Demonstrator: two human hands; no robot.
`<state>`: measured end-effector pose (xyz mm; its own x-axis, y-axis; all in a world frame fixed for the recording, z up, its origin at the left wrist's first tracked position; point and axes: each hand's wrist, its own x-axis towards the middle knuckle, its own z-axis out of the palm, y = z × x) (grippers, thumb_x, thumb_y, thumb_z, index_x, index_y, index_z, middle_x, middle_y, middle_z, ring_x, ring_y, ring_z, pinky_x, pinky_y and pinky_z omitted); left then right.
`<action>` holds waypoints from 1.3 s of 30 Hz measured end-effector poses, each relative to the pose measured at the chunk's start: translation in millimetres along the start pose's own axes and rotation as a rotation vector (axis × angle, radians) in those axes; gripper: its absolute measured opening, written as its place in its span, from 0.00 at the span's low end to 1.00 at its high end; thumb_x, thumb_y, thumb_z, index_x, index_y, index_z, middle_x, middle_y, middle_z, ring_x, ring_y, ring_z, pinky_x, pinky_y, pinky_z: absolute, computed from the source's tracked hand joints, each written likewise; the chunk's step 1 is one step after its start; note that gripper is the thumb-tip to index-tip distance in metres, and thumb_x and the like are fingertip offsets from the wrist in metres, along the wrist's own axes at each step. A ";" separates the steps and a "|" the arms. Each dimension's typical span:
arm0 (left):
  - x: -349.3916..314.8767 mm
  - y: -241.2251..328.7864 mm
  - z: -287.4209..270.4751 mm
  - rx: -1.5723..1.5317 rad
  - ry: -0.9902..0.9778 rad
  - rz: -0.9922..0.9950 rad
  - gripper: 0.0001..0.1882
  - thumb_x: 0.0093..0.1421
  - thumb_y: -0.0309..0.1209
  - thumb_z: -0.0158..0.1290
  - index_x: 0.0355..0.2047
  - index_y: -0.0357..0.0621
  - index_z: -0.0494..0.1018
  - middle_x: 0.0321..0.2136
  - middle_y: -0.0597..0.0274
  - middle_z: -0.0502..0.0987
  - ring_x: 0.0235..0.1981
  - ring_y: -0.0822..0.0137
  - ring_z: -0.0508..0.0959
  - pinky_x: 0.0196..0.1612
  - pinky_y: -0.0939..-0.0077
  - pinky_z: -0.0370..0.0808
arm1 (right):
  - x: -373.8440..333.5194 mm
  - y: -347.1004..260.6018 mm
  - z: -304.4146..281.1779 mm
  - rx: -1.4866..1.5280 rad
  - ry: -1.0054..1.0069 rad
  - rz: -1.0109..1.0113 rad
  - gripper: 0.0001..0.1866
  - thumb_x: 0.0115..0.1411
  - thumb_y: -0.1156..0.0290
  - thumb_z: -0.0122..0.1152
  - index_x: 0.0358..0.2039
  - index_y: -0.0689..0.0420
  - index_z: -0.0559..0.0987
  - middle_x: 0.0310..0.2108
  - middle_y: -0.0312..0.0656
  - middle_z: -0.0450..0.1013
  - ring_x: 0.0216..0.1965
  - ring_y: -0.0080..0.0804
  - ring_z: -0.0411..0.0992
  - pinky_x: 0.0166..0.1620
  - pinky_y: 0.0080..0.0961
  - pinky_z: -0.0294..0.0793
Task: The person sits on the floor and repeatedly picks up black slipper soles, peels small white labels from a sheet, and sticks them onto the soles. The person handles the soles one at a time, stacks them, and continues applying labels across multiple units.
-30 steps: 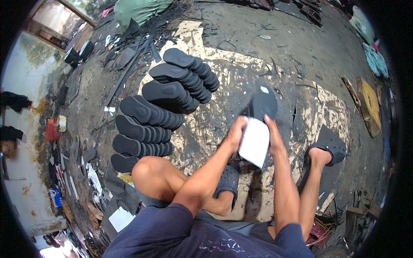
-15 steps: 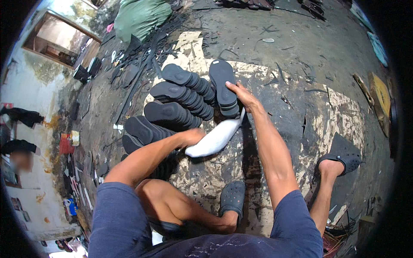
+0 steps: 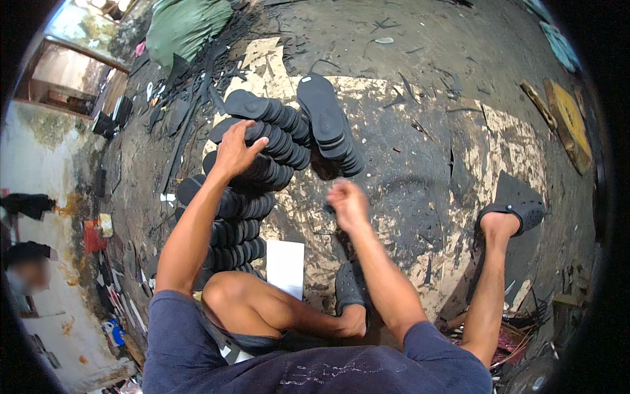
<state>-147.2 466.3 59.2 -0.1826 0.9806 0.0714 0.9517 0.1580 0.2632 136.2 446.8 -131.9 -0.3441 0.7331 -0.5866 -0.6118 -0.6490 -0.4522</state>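
Note:
Dark grey shoe soles lie in several overlapping rows on the floor. My left hand (image 3: 237,150) rests over the near-left end of one row of soles (image 3: 281,146), its thumb and fingers apart. To the right stands a separate row of soles (image 3: 328,121), with a small white mark on the far end of its top sole. My right hand (image 3: 349,205) is just below that row, apart from it. Its fingers look bent but are blurred, and nothing shows in them. A white rectangular sheet (image 3: 285,268) lies on the floor beside my bent knee.
Worn, patchy sheeting (image 3: 407,190) covers the floor around me, littered with dark offcuts. A green sack (image 3: 184,29) stands at the far left. A yellowish wooden block (image 3: 567,128) is at the right. My clog-wearing feet flank the work area. A person (image 3: 26,269) shows at the left edge.
The white sheet has left my hands and lies near my knee. My left hand has moved up onto the soles; my right hand has come off the right row and drawn back toward me.

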 end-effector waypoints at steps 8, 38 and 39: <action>12.9 -33.3 36.2 0.049 -0.187 -0.151 0.52 0.56 0.55 0.61 0.70 0.37 0.53 0.68 0.36 0.57 0.70 0.41 0.56 0.70 0.56 0.57 | 59.4 29.5 102.5 -0.735 0.221 -0.155 0.34 0.63 0.50 0.59 0.53 0.71 0.73 0.53 0.63 0.74 0.56 0.57 0.72 0.57 0.41 0.69; -147.5 118.0 -57.4 0.021 -0.440 0.235 0.47 0.58 0.57 0.58 0.68 0.38 0.56 0.67 0.40 0.60 0.67 0.45 0.62 0.68 0.44 0.53 | -109.1 -29.4 -36.1 -0.588 -0.228 0.008 0.31 0.55 0.68 0.62 0.59 0.67 0.70 0.41 0.41 0.75 0.43 0.28 0.71 0.52 0.27 0.69; -156.5 130.8 -59.3 -0.024 -0.423 0.299 0.47 0.58 0.56 0.59 0.67 0.38 0.58 0.66 0.38 0.61 0.66 0.43 0.63 0.67 0.46 0.56 | -129.2 -44.9 -52.5 -0.618 -0.230 0.028 0.30 0.55 0.68 0.61 0.58 0.66 0.70 0.41 0.40 0.74 0.43 0.27 0.71 0.51 0.26 0.69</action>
<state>-8.7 326.6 139.5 0.2174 0.9443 -0.2470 0.9402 -0.1345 0.3130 245.5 370.6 -71.1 -0.5396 0.6946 -0.4757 -0.1027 -0.6151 -0.7817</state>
